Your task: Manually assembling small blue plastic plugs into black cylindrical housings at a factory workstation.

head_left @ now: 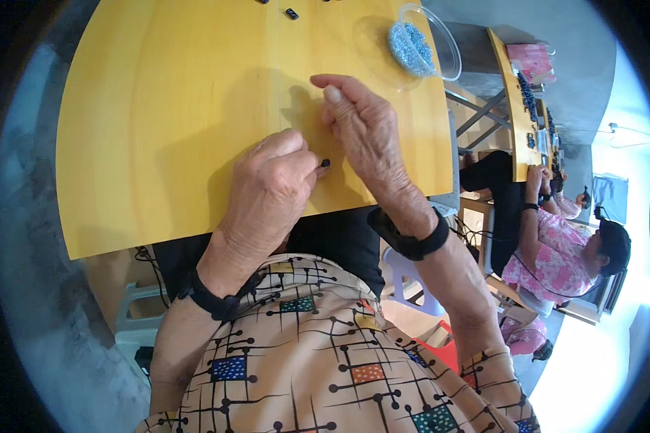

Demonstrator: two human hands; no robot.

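Note:
My left hand [271,177] is closed low over the yellow wooden table [137,130], near its front edge. From its fingertips sticks out a small black piece [325,163], too small to name more exactly. To the right and a little farther off, my right hand [365,126] is raised above the table. Its thumb lies against the bent index finger, and whatever is pinched there, if anything, cannot be made out. At the far right of the table, a clear round plastic tub [451,54] holds many tiny light-blue glossy bits [410,49].
Another small black piece [292,14] lies at the table's far edge, with others partly cut off beside it. On the right, people in pink patterned shirts [549,256] sit at another wooden table [509,108] bearing dark pieces. A pale stool [133,317] stands at lower left.

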